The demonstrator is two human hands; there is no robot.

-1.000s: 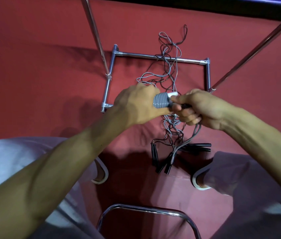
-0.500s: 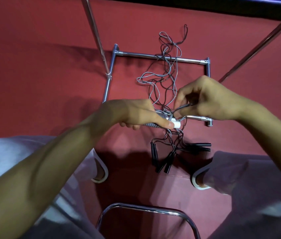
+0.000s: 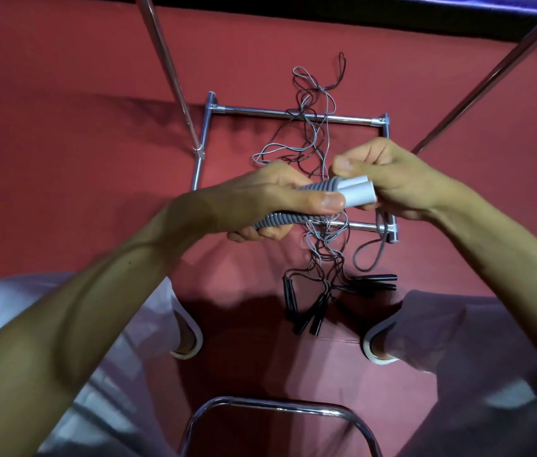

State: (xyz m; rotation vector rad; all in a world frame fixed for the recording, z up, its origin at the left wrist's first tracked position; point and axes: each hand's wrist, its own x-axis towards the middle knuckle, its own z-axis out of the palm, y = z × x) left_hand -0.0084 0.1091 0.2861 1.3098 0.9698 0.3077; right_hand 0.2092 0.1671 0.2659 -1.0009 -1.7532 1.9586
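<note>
My left hand (image 3: pixel 267 199) grips two grey ribbed skipping-rope handles (image 3: pixel 296 219) side by side, thumb pressed near their white end caps (image 3: pixel 359 192). My right hand (image 3: pixel 395 183) holds those white caps, fingers curled round them. A grey rope loop (image 3: pixel 372 255) hangs below my right hand. On the red floor lies a tangle of thin ropes (image 3: pixel 316 140), and several black handles (image 3: pixel 319 308) are spread out between my feet.
A chrome tube frame (image 3: pixel 207 127) lies flat on the red carpet under the ropes. Two slanted chrome legs (image 3: pixel 168 67) rise at left and right. A curved chrome chair bar (image 3: pixel 270 404) is near the bottom. My knees and white shoes (image 3: pixel 191 344) flank the black handles.
Both hands rose and came together. The two grey handles are now held side by side, with my right hand on the white caps instead of pinching a thin cord.
</note>
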